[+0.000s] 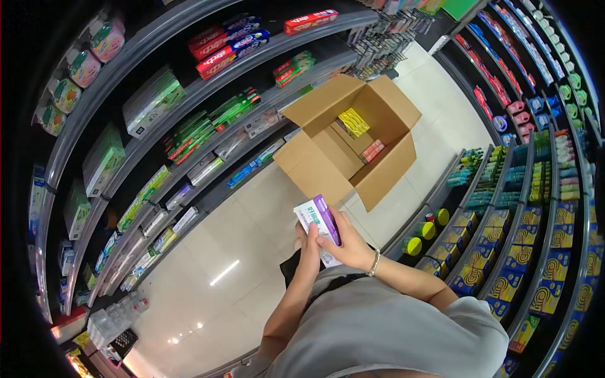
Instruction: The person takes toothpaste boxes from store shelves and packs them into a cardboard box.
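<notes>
In front of my body, both hands are closed around a small stack of white and purple toothpaste boxes (313, 215). My left hand (307, 251) grips the white side from below left, its thumb lying on the front. From the right, my right hand (348, 244) wraps the purple edge, with its thumb across the lower part. Just beyond the hands, an open cardboard carton (328, 154) stands on the floor, flaps spread. Inside it lie a yellow pack (353, 123) and a red-and-white pack (372, 150).
Curved shelves (208, 82) with toothpaste boxes run along the left. On the right, shelves hold blue-and-yellow boxes (504, 290) and yellow-lidded tubs (413, 246). Pale tiled floor (220, 252) lies between. Clear plastic containers (116, 318) stand at lower left.
</notes>
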### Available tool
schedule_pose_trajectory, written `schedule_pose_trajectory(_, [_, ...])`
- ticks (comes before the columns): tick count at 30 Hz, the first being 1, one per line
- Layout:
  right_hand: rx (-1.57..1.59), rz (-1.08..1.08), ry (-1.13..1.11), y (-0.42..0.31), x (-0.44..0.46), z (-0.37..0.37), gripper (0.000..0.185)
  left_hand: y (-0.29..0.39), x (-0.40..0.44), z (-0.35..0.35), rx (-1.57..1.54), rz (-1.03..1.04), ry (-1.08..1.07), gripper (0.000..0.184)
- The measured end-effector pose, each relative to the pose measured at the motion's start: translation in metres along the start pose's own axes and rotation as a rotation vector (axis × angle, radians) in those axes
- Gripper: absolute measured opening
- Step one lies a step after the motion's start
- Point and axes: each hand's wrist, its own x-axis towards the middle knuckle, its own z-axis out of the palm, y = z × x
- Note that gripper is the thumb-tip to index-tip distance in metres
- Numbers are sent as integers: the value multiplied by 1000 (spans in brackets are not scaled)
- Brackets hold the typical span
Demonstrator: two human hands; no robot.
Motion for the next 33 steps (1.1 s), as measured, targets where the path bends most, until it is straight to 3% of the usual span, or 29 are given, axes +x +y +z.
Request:
schedule_pose_trajectory(10, [85, 45, 173, 40, -9, -77, 74, -6, 29, 87, 5, -33, -138, 51])
schedule_pose_trajectory(19, [200, 93, 280, 142, -17, -233, 73, -80, 85, 240, 117, -169, -218, 52])
schedule_pose_trajectory(23, [360, 148, 179, 189, -11, -299, 71, -108, 98, 302, 233, -148, -182, 53])
schedule_pose_trajectory(29, [287, 56, -7, 222, 21, -329, 73, -111, 113, 316, 272, -266, -91, 55])
schedule_pose_trajectory(33, [239, 16, -129, 214, 59, -338, 78, -110, 132, 310, 227, -135, -91, 52])
